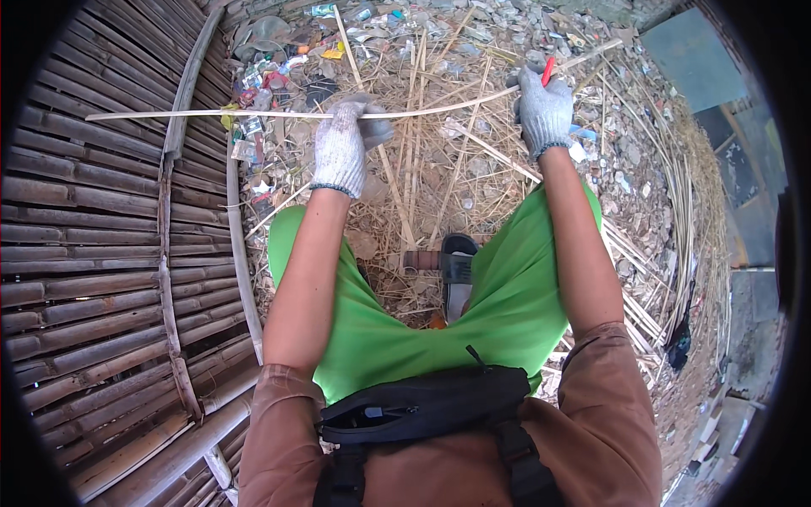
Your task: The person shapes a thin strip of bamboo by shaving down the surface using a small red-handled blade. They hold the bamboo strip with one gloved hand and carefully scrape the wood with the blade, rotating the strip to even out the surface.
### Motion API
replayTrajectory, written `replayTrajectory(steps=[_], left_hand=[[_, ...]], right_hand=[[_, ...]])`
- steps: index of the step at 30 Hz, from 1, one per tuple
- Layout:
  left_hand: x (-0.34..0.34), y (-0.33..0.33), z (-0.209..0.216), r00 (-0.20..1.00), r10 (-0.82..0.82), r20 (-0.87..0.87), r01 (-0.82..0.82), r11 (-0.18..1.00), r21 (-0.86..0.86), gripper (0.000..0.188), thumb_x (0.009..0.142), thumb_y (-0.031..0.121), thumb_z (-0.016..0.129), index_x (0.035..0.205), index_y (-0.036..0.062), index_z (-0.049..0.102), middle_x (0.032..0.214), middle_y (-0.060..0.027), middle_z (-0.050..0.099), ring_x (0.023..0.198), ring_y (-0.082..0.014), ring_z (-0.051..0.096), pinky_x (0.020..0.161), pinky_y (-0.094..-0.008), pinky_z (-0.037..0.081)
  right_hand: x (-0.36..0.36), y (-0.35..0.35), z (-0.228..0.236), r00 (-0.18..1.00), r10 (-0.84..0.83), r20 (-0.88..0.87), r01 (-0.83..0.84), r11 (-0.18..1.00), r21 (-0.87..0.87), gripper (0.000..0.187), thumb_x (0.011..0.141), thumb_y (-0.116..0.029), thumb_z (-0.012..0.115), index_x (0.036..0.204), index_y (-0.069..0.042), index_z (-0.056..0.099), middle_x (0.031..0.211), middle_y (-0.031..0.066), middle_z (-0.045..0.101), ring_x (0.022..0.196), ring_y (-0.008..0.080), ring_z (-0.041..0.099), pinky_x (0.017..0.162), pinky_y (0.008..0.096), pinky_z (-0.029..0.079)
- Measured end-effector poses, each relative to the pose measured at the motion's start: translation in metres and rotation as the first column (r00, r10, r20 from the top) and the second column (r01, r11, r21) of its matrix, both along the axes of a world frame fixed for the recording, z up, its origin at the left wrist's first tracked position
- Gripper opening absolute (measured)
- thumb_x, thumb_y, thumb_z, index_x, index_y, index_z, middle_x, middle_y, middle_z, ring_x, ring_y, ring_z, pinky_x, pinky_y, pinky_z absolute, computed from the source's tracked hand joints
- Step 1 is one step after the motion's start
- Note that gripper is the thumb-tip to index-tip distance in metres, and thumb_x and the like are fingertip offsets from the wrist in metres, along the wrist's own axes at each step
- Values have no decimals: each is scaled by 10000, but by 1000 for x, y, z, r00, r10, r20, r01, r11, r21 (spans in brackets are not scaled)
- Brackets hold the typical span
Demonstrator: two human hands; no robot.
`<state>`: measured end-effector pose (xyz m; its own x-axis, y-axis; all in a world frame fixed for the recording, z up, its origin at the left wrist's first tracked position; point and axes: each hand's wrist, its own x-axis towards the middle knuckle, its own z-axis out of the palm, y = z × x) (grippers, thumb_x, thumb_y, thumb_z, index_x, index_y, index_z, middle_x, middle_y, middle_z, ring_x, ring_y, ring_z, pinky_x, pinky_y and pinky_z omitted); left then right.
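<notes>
A long, thin, pale bamboo strip (194,113) stretches across in front of me, bowing slightly upward toward its right end. My left hand (340,145), in a grey-white knit glove, is closed around the strip near its middle. Farther right, my right hand (545,111) wears a matching glove and is closed on the strip near its right end. A red handle (548,69) sticks up from the right hand's grip; the rest of that tool is hidden by the fingers. Both arms reach forward over my green-clad knees (515,279).
A slatted bamboo wall (93,253) runs along the left. Bamboo strips (414,152) and shavings lie over littered, stony ground between my feet. More long strips (655,144) lie at the right, near grey panels (693,59). A short brown cylinder (421,259) sits beside my sandal (458,269).
</notes>
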<state>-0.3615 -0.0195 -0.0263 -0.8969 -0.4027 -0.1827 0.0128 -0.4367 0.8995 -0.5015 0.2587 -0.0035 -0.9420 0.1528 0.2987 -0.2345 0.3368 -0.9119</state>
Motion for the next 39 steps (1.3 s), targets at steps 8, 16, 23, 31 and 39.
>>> replayTrajectory(steps=[8,16,23,31,39], left_hand=[[8,-26,9,986,111,-127,-94,987,131,319,1001,308,663,1188,50,683,1036,-110,711,954,-301,718,912,-552,609],[23,-33,30,964,155,-218,-188,973,-136,363,1076,277,609,1299,-8,640,1008,-172,743,817,-282,756,779,-445,663],[29,14,31,952,-40,-302,86,987,139,511,1077,384,646,1346,-49,614,1028,-224,752,890,-328,778,861,-487,647],[171,-5,49,806,-297,-512,365,930,36,674,935,163,755,1537,-7,505,1475,-272,596,1218,-419,705,1116,-570,538],[281,-50,23,778,-535,-329,463,843,-274,504,1000,63,682,1481,40,534,1402,-396,627,1320,-448,660,1150,-480,509]], right_hand=[[-6,30,39,978,-89,186,145,938,-314,337,978,-295,639,913,6,775,591,56,591,456,176,569,427,341,435],[4,42,49,977,-186,101,198,972,-124,382,1024,-403,681,957,-32,744,622,32,613,484,133,549,471,304,448],[7,26,57,996,30,89,-14,984,-180,299,1036,-359,702,922,-86,658,628,-8,581,481,94,530,462,272,418],[-14,95,20,973,140,182,-32,868,-495,310,1056,-346,688,1037,-41,737,630,-7,567,475,114,496,442,283,398],[-29,75,-42,931,201,306,45,767,-640,253,1062,-299,701,1108,-53,731,703,12,597,486,103,489,434,273,414]])
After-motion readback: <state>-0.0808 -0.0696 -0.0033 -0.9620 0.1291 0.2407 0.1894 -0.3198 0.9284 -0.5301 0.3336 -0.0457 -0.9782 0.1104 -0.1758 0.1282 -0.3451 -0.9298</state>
